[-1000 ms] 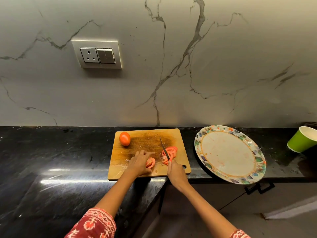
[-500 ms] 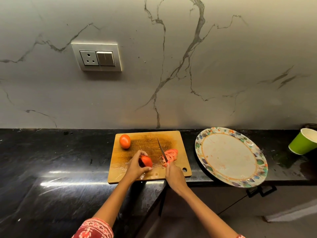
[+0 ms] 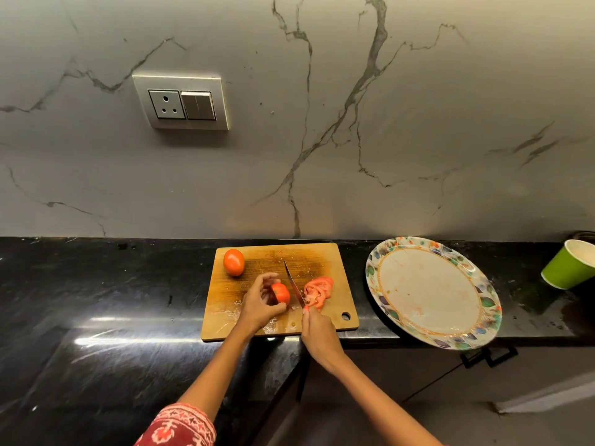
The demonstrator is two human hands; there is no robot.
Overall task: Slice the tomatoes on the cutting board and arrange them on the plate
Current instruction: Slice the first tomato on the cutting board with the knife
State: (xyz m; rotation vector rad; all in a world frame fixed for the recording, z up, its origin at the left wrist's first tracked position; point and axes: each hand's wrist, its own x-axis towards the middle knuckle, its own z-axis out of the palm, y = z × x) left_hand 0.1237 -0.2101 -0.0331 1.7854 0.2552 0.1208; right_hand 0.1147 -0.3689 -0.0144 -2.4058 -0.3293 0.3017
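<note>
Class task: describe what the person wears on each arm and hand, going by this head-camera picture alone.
The left arm's sleeve is red fabric with a white and pink printed pattern, ending above the forearm. The left hand and right hand are bare: no gloves, rings, watch or bangles show. The right arm's sleeve is out of frame.

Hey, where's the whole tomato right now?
In the head view, the whole tomato sits on the far left corner of the wooden cutting board, apart from the left hand and the tomato piece it holds.
</note>
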